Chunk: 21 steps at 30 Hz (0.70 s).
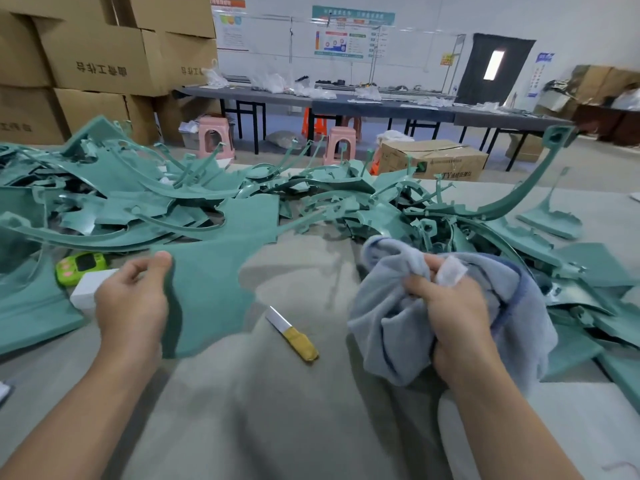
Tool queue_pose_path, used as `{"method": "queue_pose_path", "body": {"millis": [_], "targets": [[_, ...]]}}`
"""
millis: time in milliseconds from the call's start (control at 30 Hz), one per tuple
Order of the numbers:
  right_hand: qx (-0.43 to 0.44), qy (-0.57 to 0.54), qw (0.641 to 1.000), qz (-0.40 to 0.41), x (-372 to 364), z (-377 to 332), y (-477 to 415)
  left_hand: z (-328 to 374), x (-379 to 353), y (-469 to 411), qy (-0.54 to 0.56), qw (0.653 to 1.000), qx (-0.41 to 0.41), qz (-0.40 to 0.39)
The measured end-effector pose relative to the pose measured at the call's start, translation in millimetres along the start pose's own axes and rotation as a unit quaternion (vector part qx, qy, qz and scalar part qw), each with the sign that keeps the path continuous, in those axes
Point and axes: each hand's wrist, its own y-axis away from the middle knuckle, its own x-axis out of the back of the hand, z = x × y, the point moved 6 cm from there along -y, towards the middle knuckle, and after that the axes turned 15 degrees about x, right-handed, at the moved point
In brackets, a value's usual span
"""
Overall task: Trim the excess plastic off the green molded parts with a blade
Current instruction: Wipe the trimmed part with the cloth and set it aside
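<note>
The green part [207,289] is pinched at its edge by the left hand [131,303] fingers, a cloth [391,327] is clenched in the right hand [450,306], the blade [292,332] lying untouched between them.

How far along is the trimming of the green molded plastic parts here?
Done: no finished part can be told apart. In hand: the left hand pinches a flat green plastic panel; the right hand grips a grey-blue cloth, while the yellow-handled blade lies unheld between them. Left: cutting this panel, plus the tangled heap of green parts behind.
</note>
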Motion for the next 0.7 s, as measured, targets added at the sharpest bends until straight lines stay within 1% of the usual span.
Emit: {"method": "queue_pose_path", "body": {"millis": [67, 100, 167, 233, 267, 300, 333, 367, 467, 533, 567, 600, 633, 700], "targets": [[-0.035, -0.047, 0.991, -0.12, -26, 3, 9, -6, -21, 18, -0.114, 0.991, -0.014, -0.064], [-0.046, -0.076, 0.983, -0.161, -38, 2, 15, -8, -33, 30, -0.171, 0.98, -0.042, -0.091], [-0.031, -0.07, 0.976, -0.204, -53, -1, 24, -13, -55, 52, -0.269, 0.949, -0.106, -0.128], [0.001, -0.033, 0.982, -0.187, -56, -3, 25, -8, -67, 68, -0.34, 0.917, -0.173, -0.118], [0.012, -0.026, 0.986, -0.165, -56, -3, 25, -2, -67, 75, -0.349, 0.908, -0.202, -0.11], [0.019, -0.022, 0.99, -0.139, -54, -2, 24, 4, -66, 80, -0.344, 0.907, -0.213, -0.12], [0.021, -0.019, 0.994, -0.11, -52, 1, 23, 5, -65, 85, -0.34, 0.904, -0.212, -0.148], [0.018, -0.016, 0.996, -0.085, -50, 3, 23, 4, -66, 91, -0.353, 0.894, -0.204, -0.187], [-0.013, -0.034, 0.998, -0.051, -49, 11, 25, -9, -69, 108, -0.414, 0.832, -0.179, -0.324], [-0.024, -0.055, 0.997, -0.044, -49, 13, 26, -10, -69, 114, -0.43, 0.802, -0.165, -0.379], [-0.025, -0.067, 0.997, -0.042, -48, 14, 26, -9, -69, 114, -0.427, 0.798, -0.168, -0.39], [-0.027, -0.079, 0.996, -0.041, -49, 13, 25, -7, -69, 114, -0.415, 0.803, -0.175, -0.391], [-0.029, -0.088, 0.995, -0.037, -48, 13, 25, -3, -68, 112, -0.388, 0.821, -0.186, -0.376], [-0.023, -0.087, 0.996, -0.013, -44, 13, 24, 8, -63, 107, -0.308, 0.877, -0.23, -0.288]]}}
